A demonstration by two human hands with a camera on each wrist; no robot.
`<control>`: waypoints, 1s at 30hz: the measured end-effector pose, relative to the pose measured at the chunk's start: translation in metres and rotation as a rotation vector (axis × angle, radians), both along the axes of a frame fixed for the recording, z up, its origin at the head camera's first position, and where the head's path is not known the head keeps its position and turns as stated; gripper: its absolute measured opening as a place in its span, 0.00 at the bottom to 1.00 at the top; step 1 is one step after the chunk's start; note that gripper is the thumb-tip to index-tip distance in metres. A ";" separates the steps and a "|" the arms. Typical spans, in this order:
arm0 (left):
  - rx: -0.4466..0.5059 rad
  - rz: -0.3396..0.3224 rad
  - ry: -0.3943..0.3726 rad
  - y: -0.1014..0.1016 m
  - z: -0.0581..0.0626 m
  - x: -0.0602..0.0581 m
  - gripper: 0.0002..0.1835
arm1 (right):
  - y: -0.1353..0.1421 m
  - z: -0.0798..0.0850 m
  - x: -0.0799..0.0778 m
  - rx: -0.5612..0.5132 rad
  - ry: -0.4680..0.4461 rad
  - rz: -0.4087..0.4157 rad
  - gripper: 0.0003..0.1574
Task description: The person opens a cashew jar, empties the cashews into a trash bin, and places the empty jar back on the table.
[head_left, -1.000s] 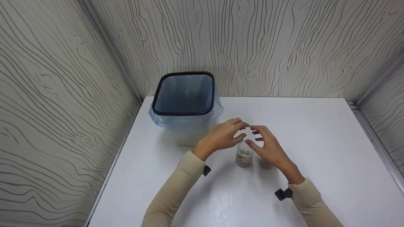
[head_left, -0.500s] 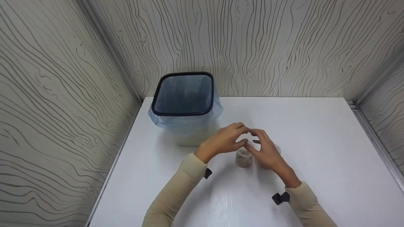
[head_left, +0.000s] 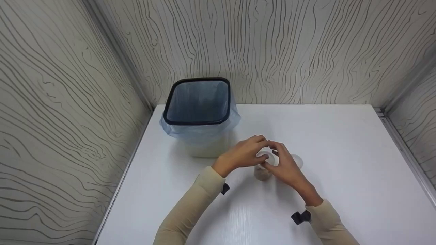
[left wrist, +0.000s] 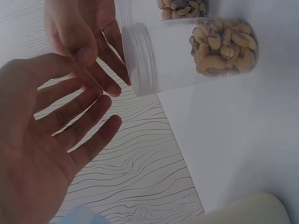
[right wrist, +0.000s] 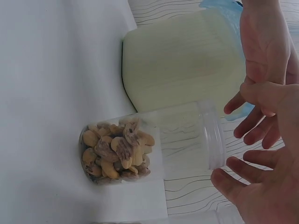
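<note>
A clear jar [head_left: 262,174], part filled with cashews [left wrist: 229,49], stands upright on the white table beneath both hands. Its clear threaded top [right wrist: 212,135] is at the fingertips; whether a lid sits on it I cannot tell. My left hand [head_left: 244,153] arches over the jar's left side, fingers spread and relaxed. From the right, my right hand [head_left: 287,166] curves around the same top, and one fingertip is at the rim in the right wrist view. The fingertips of the two hands meet or nearly meet. Neither hand grips anything. A second jar [head_left: 297,160] stands partly behind the right hand.
Back left on the table stands a pale bin [head_left: 204,148] with a black rim [head_left: 197,123] and a blue liner bag [head_left: 201,102]. Wood-patterned panels [head_left: 259,51] close off the back and sides. White tabletop [head_left: 344,153] extends to the right.
Both hands have lowered a little over the jar. The right hand has shifted slightly left, and the gap between the two hands' fingertips has closed. The bin has not moved.
</note>
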State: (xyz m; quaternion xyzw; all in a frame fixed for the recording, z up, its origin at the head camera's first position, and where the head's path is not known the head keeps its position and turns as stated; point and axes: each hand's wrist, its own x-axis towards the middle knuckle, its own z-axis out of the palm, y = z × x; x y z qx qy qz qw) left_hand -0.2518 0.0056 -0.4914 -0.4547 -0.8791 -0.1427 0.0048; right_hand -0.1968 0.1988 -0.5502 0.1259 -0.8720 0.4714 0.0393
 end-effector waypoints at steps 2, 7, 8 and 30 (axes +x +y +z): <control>-0.003 -0.002 0.000 0.000 -0.001 0.001 0.23 | -0.001 0.000 0.002 -0.011 -0.007 -0.001 0.46; -0.025 0.008 -0.036 0.002 -0.004 0.002 0.25 | -0.003 -0.003 0.005 -0.036 -0.045 -0.003 0.48; -0.035 0.013 -0.046 0.002 -0.005 0.003 0.25 | -0.003 -0.004 0.006 -0.036 -0.055 -0.006 0.49; -0.090 0.037 -0.100 0.005 -0.024 0.005 0.28 | -0.009 -0.039 0.008 -0.084 -0.202 -0.062 0.65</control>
